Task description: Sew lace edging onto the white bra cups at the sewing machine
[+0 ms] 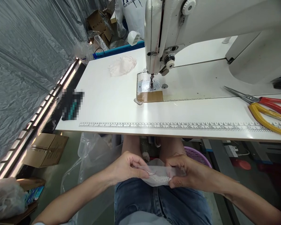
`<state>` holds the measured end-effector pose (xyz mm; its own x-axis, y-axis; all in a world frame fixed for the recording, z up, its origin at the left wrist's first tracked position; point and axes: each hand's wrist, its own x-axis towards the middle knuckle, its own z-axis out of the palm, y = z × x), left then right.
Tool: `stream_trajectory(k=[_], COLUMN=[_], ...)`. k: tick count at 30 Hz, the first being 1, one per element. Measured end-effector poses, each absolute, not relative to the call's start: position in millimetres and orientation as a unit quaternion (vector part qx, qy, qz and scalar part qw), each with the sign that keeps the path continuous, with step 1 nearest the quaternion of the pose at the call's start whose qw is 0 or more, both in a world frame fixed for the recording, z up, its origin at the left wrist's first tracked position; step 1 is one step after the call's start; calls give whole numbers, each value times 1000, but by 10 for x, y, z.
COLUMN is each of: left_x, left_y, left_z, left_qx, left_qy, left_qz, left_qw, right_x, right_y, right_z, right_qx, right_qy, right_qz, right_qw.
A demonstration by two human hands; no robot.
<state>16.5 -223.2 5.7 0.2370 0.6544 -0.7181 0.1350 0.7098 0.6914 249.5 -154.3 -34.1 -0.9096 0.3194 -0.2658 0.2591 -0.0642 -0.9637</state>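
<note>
Over my lap, below the table edge, I hold a small piece of sheer white fabric [158, 175] stretched between both hands. My left hand [133, 167] pinches its left end between thumb and fingers. The right end is gripped by my right hand [184, 172], whose fingers lie partly behind the thin cloth. A stitched or lacy edge runs along the lower side of the fabric. Above it on the table stands a white sewing machine [154, 37], its presser foot [152, 82] over the metal needle plate with no cloth under it.
Scissors [255, 100] with red and yellow handles lie at the table's right. A pale sheer piece of fabric [123, 66] lies left of the machine. A printed ruler [166, 126] runs along the front edge. Below are a cardboard box [45, 150] and a purple basket [199, 155].
</note>
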Motion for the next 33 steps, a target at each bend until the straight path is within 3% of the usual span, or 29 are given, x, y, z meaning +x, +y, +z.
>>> stream_trajectory(k=[14, 20, 33], left_x=[344, 400, 348], left_y=[-2185, -2142, -2197], left_z=[-14, 21, 0], left_qx=[443, 504, 511], left_qy=[583, 563, 571], left_qz=[148, 153, 189], left_qw=[665, 637, 614], right_x=[2502, 2475, 2465], right_y=[-1615, -1680, -1718], right_z=[-352, -406, -432], right_qx=[-206, -277, -266], right_qy=[-719, -740, -696], right_qz=[662, 613, 664], right_qw=[50, 30, 60])
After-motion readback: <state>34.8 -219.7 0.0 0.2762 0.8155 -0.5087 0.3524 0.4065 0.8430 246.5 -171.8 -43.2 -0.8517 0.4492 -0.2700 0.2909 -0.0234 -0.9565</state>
